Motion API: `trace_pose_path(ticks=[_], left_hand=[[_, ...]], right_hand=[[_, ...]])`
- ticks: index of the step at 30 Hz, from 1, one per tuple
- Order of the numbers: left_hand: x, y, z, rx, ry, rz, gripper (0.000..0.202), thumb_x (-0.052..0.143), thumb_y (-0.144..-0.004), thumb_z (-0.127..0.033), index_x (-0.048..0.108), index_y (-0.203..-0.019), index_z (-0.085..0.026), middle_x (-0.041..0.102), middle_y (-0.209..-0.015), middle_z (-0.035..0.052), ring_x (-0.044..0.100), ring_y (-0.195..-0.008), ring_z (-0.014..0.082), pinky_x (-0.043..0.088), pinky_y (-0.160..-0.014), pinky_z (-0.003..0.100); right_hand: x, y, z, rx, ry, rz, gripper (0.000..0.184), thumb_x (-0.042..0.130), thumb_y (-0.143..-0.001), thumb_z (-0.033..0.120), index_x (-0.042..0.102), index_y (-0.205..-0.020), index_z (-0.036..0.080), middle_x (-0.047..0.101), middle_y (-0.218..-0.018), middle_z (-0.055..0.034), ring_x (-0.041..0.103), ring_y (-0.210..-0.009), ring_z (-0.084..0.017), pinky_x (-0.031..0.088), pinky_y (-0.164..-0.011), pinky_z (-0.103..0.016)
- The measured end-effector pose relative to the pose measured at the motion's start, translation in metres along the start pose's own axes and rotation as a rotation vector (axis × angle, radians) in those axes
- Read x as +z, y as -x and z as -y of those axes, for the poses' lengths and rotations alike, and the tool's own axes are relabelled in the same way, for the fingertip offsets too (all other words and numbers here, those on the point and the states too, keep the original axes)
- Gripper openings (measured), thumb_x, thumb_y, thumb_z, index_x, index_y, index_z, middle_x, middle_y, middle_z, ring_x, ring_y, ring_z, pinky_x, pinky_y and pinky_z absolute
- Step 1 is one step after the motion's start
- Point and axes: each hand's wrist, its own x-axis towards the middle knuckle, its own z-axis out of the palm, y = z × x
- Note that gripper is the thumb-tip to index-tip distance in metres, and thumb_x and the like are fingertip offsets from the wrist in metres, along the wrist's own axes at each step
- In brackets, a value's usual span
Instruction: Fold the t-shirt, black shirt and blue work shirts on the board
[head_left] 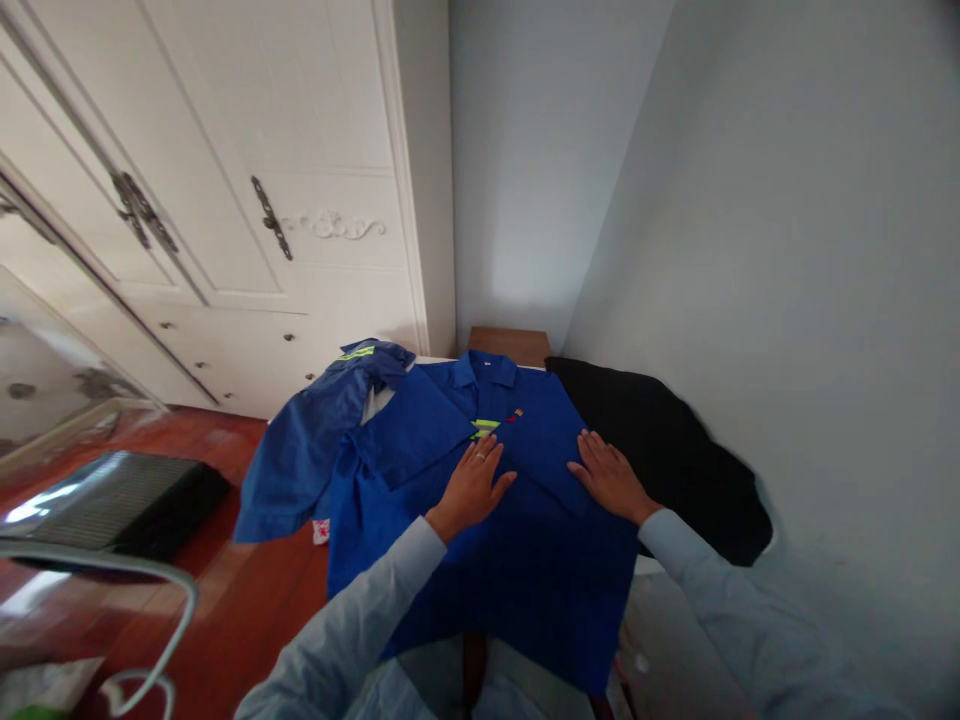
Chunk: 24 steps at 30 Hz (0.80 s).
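Note:
A blue work shirt point(525, 560) with a collar and a yellow-green reflective strip lies spread out in front of me, its lower edge hanging toward my body. My left hand point(472, 485) rests flat near the strip at the chest, fingers stretched out, a ring on one finger. On the shirt's right side, my right hand point(609, 474) lies with its fingers extended on the cloth. One sleeve is folded across the front on the left. Neither hand grips anything.
Another blue garment point(300, 430) with a reflective strip hangs at the left. Black cloth point(667, 450) lies at the right against the wall. A white wardrobe point(225, 150) stands at the back left, a brown box point(510, 345) behind the collar. A dark case point(120, 500) sits on the red floor.

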Motion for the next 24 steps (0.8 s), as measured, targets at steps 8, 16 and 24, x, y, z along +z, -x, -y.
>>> trace_pose_path(ticks=[8,16,24], left_hand=[[-0.004,0.129,0.015,0.033,0.105,-0.137,0.043,0.045,-0.103,-0.03,0.051,-0.144,-0.021,0.053,-0.152,0.0128,0.039,-0.148,0.0262,0.041,-0.118,0.053],[0.007,0.227,0.055,-0.697,0.279,-0.475,0.031,0.052,-0.09,-0.036,0.062,-0.117,-0.024,0.068,-0.12,0.0128,0.061,-0.121,0.0324,0.048,-0.108,0.052],[0.008,0.261,0.095,-1.121,0.719,-0.423,0.057,0.088,-0.065,-0.034,0.063,-0.112,-0.015,0.073,-0.111,0.0126,0.066,-0.116,0.0352,0.053,-0.101,0.05]], right_hand=[[0.016,-0.003,-0.009,-0.024,-0.094,-0.069,0.08,0.023,-0.1,0.065,0.042,-0.154,0.009,0.039,-0.16,-0.0212,0.032,-0.151,-0.034,0.027,-0.12,-0.058],[-0.015,0.003,0.012,0.048,-0.048,-0.074,0.076,0.025,-0.101,0.06,0.044,-0.151,0.005,0.042,-0.158,-0.0246,0.033,-0.149,-0.038,0.019,-0.121,-0.063],[0.005,0.113,0.084,0.16,-0.387,-0.494,0.053,0.032,-0.103,0.043,0.052,-0.143,0.015,0.065,-0.13,-0.0202,0.056,-0.126,-0.034,0.039,-0.112,-0.055]])
